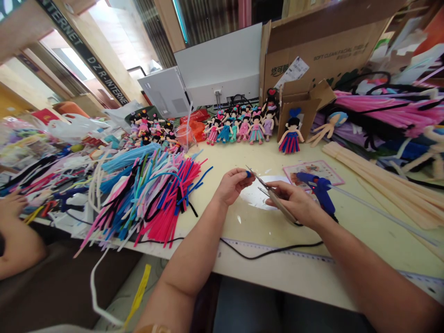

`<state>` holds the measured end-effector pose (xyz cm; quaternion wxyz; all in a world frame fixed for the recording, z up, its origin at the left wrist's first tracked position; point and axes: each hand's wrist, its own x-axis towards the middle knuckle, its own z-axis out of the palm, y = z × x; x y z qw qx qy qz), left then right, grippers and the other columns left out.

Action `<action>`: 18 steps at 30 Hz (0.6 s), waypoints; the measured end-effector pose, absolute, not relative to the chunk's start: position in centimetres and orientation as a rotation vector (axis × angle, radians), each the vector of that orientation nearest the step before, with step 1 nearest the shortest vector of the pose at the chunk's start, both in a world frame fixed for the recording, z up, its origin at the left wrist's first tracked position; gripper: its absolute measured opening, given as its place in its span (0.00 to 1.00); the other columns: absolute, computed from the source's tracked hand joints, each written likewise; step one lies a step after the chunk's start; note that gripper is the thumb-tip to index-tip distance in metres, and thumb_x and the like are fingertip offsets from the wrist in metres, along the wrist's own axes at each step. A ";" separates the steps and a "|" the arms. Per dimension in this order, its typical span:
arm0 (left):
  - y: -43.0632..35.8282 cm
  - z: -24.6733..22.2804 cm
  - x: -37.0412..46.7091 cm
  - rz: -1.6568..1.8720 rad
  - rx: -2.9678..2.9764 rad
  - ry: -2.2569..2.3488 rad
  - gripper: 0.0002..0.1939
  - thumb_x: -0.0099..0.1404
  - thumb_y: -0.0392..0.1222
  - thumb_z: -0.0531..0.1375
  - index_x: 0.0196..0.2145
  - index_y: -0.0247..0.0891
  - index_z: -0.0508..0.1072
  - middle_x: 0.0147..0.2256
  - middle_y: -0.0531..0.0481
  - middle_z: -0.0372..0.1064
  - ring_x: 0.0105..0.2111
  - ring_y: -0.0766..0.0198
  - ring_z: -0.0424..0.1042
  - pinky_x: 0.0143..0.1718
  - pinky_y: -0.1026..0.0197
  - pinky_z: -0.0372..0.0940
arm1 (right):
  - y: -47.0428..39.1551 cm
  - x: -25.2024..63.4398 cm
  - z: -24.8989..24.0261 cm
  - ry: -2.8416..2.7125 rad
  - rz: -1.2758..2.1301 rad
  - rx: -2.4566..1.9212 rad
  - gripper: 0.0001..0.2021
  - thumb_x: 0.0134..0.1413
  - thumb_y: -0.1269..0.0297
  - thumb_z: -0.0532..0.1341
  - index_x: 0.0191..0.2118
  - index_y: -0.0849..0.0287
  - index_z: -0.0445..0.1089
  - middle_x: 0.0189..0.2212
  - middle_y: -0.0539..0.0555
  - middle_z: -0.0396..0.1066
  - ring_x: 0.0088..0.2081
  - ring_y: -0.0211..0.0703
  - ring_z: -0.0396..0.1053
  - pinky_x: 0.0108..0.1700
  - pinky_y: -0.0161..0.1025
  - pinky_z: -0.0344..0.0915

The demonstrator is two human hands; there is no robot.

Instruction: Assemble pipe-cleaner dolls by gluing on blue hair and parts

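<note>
Between the fingertips of my left hand (231,186) is a small blue piece (248,174), which looks like a bit of pipe cleaner. My right hand (294,201) grips a pair of scissors (281,209) with the blades apart. One blade reaches up beside the blue piece; whether it touches cannot be made out. Beneath both hands lies a white sheet (252,200) with shiny spots. A blue glue gun (322,192) rests just beyond my right hand, a clear glue stick (378,210) trailing from it.
A large pile of coloured pipe cleaners (163,194) covers the left. Finished dolls (243,127) line the back, with one blue-and-red-skirted doll (290,138) nearer. Beige strips (378,180) lie right. A black cable (256,255) runs along the front edge. Another person's arm (17,226) is at far left.
</note>
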<state>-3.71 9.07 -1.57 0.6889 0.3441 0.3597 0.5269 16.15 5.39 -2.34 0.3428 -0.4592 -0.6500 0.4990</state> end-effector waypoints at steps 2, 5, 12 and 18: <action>9.1 -1.5 -3.8 1.172 0.773 0.816 0.12 0.44 0.39 0.68 0.26 0.34 0.71 0.27 0.49 0.76 0.28 0.65 0.74 0.35 0.63 0.63 | 5.4 16.2 -2.0 -1.669 1.347 -1.189 0.26 0.41 0.51 0.67 0.47 0.56 0.68 0.23 0.45 0.61 0.25 0.36 0.57 0.26 0.34 0.53; 9.2 -1.5 -3.8 1.163 0.786 0.838 0.12 0.44 0.39 0.68 0.26 0.34 0.71 0.27 0.49 0.76 0.28 0.65 0.74 0.34 0.63 0.63 | 5.3 16.3 -1.5 -1.672 1.380 -1.204 0.25 0.41 0.52 0.67 0.47 0.56 0.68 0.23 0.45 0.61 0.25 0.36 0.57 0.25 0.34 0.53; 9.2 -1.7 -4.0 1.141 0.824 0.863 0.12 0.42 0.40 0.69 0.24 0.33 0.71 0.25 0.49 0.75 0.26 0.66 0.73 0.35 0.63 0.63 | 5.3 16.5 -1.6 -1.737 1.363 -1.218 0.24 0.41 0.54 0.67 0.47 0.54 0.69 0.25 0.45 0.61 0.27 0.36 0.57 0.27 0.35 0.54; 9.3 -1.8 -4.2 1.120 0.858 0.872 0.13 0.43 0.40 0.69 0.25 0.33 0.71 0.26 0.49 0.74 0.26 0.66 0.73 0.37 0.60 0.63 | 5.4 16.8 -1.6 -1.783 1.295 -1.235 0.25 0.41 0.54 0.67 0.47 0.55 0.71 0.26 0.47 0.63 0.28 0.37 0.60 0.29 0.35 0.56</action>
